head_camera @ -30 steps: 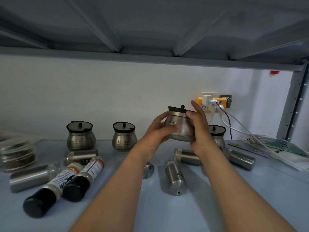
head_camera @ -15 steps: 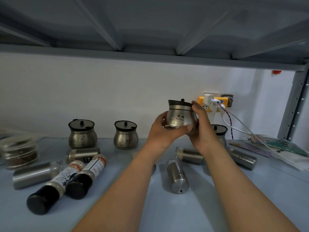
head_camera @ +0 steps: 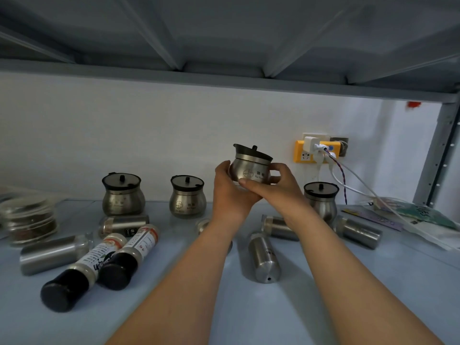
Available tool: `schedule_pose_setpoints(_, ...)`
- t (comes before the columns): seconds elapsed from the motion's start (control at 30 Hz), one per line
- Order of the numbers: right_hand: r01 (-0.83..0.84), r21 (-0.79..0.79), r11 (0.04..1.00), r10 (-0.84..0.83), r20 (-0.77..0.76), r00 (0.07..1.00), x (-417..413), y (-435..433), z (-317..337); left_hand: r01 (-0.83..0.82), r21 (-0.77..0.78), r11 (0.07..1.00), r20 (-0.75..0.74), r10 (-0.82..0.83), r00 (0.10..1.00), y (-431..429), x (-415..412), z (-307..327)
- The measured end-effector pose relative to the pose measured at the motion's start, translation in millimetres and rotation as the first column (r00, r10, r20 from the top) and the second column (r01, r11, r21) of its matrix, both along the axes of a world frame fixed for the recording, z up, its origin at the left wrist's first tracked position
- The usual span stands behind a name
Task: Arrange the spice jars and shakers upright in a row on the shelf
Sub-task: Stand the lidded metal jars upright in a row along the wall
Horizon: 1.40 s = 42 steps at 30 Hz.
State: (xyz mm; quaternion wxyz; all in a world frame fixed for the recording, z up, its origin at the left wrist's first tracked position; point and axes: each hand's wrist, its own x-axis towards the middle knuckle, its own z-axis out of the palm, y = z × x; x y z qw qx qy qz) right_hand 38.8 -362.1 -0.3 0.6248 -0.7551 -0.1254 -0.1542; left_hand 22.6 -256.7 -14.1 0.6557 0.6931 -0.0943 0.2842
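Observation:
A round steel spice jar with a black lid is held in the air above the shelf, slightly tilted. My left hand grips it from the left and below, my right hand from the right. Three more round steel jars stand upright at the back: one at the left, one in the middle, one at the right. Several steel shakers lie on their sides, among them one near the middle and one at the left. Two black-capped spice bottles lie at the front left.
A stack of glass-lidded containers sits at the far left. Paper packets lie at the right under white cables from a yellow wall socket. A metal upright borders the right side, and another shelf hangs overhead.
The jar held in both hands has risen a little and turned, so its printed label now faces me. My left hand has slid further under it.

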Motion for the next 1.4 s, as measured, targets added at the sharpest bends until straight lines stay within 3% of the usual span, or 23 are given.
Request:
schedule_pose_setpoints(0.13,0.053,0.034,0.998,-0.053,-0.001,0.999,2,-3,-2,0.029,0.103,0.994,-0.038,-0.025,0.999,-1,4,-1)
schedule_pose_setpoints(0.33,0.074,-0.041,0.996,-0.076,-0.046,0.996,10,-8,-10,0.045,0.228,0.973,-0.286,0.023,0.958,3,7,3)
schedule_pose_setpoints(0.47,0.067,-0.236,0.970,-0.082,-0.055,0.995,12,-8,-12,0.101,0.261,0.960,-0.322,-0.012,0.947,6,3,8)
schedule_pose_setpoints(0.63,0.088,-0.523,0.848,-0.122,-0.032,0.992,14,-6,-14,0.111,0.295,0.949,-0.425,0.026,0.905,6,2,5)
schedule_pose_setpoints(0.9,0.101,-0.711,0.696,-0.187,-0.044,0.981,11,-4,-12,0.139,0.540,0.830,-0.409,0.114,0.905,9,1,2)
schedule_pose_setpoints(1.2,0.090,-0.725,0.683,-0.191,-0.058,0.980,18,0,-16,0.155,0.646,0.748,-0.403,0.162,0.901,13,15,-3)
schedule_pose_setpoints(1.4,0.110,-0.692,0.713,-0.226,-0.078,0.971,21,-1,-20,0.116,0.771,0.627,-0.343,0.254,0.904,10,19,-9)
